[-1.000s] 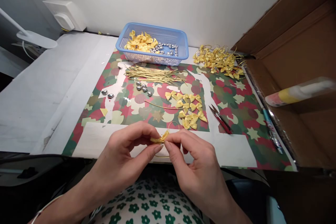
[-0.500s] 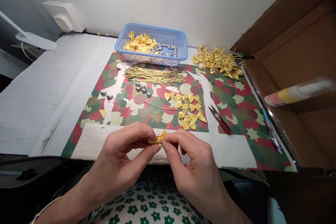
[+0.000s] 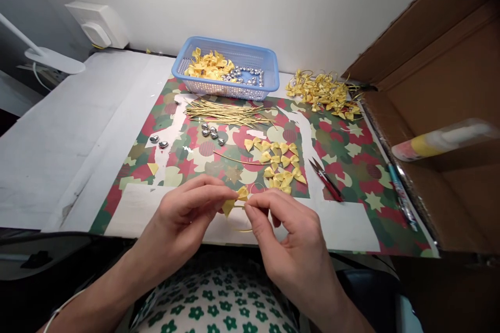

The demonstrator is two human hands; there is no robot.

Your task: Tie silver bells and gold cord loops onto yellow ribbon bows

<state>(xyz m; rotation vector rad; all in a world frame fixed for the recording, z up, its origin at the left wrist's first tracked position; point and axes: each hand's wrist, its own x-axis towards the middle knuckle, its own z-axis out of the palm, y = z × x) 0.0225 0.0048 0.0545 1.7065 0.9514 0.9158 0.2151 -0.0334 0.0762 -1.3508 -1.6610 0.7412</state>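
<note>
- Just above the near edge of the table, a small yellow bow (image 3: 235, 201) sat between the two hands, with a thin gold cord (image 3: 239, 226) looping down beneath it.
- Her left hand (image 3: 186, 217) pinched the bow from the left, thumb and forefinger pressed together on the ribbon.
- Her right hand (image 3: 291, 239) met it from the right, fingertips (image 3: 250, 207) closed on the cord just beside the bow, the other fingers curled.
- Beyond the hands lay a patterned paper sheet (image 3: 351, 161) in red, green and cream, covering the table's middle.
- On that sheet, near the hands, lay a cluster of loose yellow bows (image 3: 278, 162), and just right of them a pair of red snips (image 3: 326, 179).
- Farther back lay a bundle of gold cords (image 3: 228, 112), with a few silver hearts (image 3: 213, 132) in front of it and two more (image 3: 158, 141) off to the left.
- At the back stood a blue basket (image 3: 250, 88) holding more bows and silver hearts.
- Right of the basket was a heap of bows with cords attached (image 3: 323, 91).
- A cardboard box (image 3: 441, 78) stood open along the right side, a tube (image 3: 441, 139) lying inside it.
</note>
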